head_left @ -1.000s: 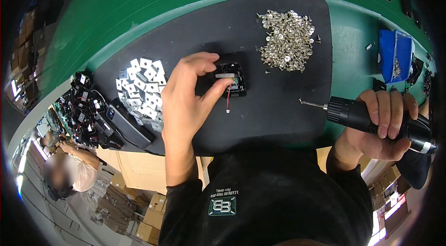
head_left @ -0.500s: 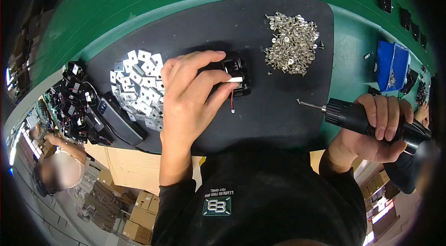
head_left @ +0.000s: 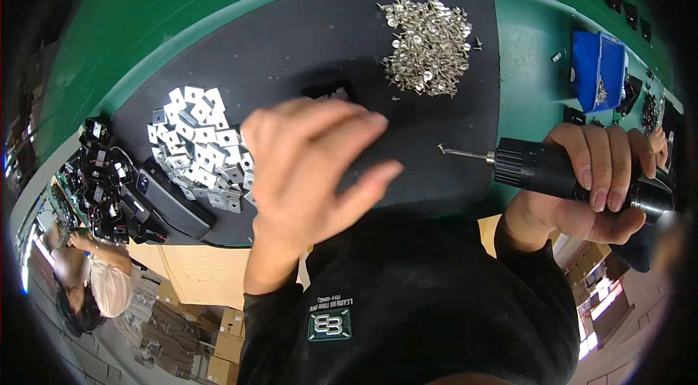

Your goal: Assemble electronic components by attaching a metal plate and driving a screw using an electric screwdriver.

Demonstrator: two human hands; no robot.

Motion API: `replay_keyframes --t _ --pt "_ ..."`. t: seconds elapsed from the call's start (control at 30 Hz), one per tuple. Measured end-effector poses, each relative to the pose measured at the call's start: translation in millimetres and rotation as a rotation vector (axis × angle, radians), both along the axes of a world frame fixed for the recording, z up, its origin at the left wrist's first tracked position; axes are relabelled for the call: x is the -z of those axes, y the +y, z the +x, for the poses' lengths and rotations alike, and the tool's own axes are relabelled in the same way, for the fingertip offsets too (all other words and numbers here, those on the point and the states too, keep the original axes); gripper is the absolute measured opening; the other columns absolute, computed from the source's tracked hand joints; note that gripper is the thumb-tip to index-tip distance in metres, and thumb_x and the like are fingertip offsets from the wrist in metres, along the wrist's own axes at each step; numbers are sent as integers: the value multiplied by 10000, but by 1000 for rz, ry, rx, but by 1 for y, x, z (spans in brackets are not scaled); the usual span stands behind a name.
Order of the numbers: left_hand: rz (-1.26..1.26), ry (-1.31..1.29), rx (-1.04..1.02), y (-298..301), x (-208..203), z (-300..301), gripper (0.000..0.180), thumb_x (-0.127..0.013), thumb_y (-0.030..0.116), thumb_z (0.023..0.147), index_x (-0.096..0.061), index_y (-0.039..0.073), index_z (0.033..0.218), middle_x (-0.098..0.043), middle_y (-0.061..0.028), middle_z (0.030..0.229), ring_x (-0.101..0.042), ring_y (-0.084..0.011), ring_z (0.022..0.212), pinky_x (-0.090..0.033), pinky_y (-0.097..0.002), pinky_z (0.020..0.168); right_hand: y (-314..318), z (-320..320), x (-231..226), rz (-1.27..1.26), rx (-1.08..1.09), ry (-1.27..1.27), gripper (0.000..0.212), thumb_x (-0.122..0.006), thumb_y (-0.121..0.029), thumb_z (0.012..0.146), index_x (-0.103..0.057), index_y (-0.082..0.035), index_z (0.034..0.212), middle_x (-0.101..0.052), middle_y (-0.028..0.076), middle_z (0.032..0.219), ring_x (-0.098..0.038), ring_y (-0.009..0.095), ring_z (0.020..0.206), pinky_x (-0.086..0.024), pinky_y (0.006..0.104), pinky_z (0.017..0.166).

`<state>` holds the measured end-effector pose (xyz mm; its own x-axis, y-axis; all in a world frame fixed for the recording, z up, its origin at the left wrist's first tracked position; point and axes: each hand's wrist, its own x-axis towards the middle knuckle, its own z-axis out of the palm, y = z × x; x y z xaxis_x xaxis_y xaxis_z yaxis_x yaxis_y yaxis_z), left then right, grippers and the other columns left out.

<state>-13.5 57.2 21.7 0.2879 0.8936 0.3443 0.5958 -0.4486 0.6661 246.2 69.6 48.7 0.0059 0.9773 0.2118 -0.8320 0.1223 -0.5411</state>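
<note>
My right hand (head_left: 600, 174) is wrapped round a black electric screwdriver (head_left: 534, 163). Its long bit points left across the mat, with a small screw (head_left: 441, 149) at the tip. My left hand (head_left: 305, 170), slightly smeared by motion, is over the middle of the mat. Its thumb and fingers are spread, and no object shows between them. Just beyond its fingers lies a black plastic housing (head_left: 331, 89), mostly hidden by the hand. Left of that hand is a heap of small silvery square plates (head_left: 200, 141) with holes.
A pile of silvery screws (head_left: 429, 47) lies at the black mat's (head_left: 305, 36) far right. At left are a dark phone-like device (head_left: 174, 199) and black parts with wires (head_left: 102, 174). A blue bin (head_left: 596, 69) stands at right. Another person (head_left: 102, 279) is at far left.
My left hand has opened, and the white piece it pinched is out of sight. The black housing is now mostly covered. The whole view has shifted slightly; the screwdriver stays in my right hand.
</note>
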Motion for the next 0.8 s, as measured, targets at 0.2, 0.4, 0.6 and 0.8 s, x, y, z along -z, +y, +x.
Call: replay_keyframes --t 0.2,0.4,0.6,0.8 --pt "-23 118 24 -15 1 32 432 -789 398 648 -695 65 907 -667 -18 872 -586 -192 783 -346 -325 766 0 -6 -4 28 -68 20 441 -788 -174 769 -508 -148 1109 -571 -32 807 -566 102 729 -427 272 760" --pt "-60 -60 75 -18 6 39 219 -789 100 674 -699 45 867 -692 -12 779 -605 -142 669 -334 -289 688 -4 -6 -9 -59 16 28 433 -799 -84 675 -538 -119 1018 -559 -56 687 -564 69 633 -459 229 698" --pt "-359 -470 187 -27 4 29 230 -760 49 726 -707 6 945 -715 -65 771 -644 -150 653 -367 -284 670 -1 -1 -22 -60 84 159 421 -806 -50 628 -545 -100 955 -572 -44 639 -587 78 577 -518 221 655" --pt "-476 -680 248 -32 8 31 203 -720 69 793 -696 -13 977 -727 -119 822 -687 -183 741 -383 -295 652 1 0 -25 -92 95 274 399 -807 -8 597 -531 -73 876 -615 11 637 -625 125 563 -546 225 627"
